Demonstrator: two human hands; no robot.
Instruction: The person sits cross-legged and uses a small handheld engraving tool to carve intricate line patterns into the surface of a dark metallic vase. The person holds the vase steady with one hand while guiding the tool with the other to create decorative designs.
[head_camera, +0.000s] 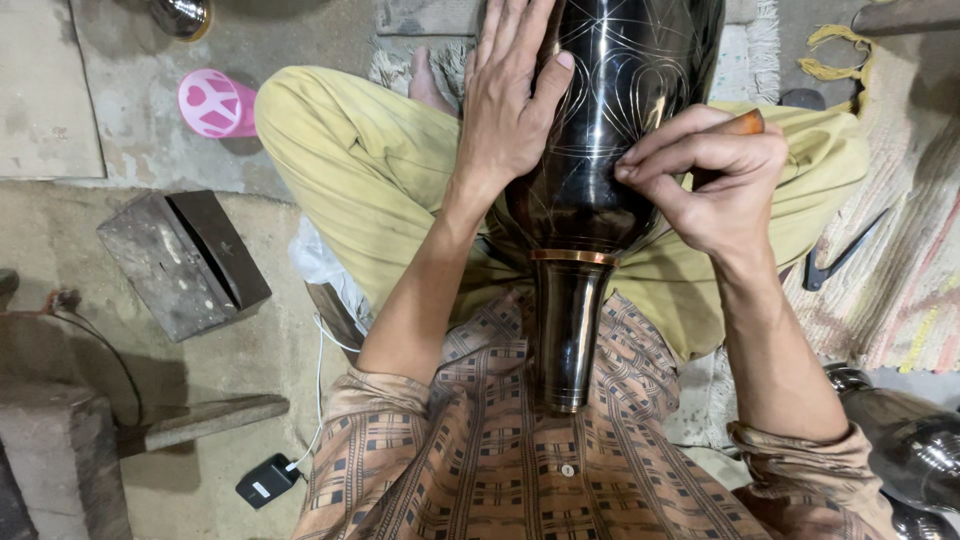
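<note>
Black metal vase (600, 130) lies across the lap, engraved lines showing. Left hand (505, 100) rests flat, fingers released, steadying it; right hand (715, 175) pinches a wooden-handled tool (748, 122) at the surface.

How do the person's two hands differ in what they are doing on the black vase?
The left hand lies flat and open against the black vase, fingers spread upward. The right hand is curled, pinching a wooden-handled tool with its fingertips at the vase's side. Both touch the vase's engraved body, above its brass band.
</note>
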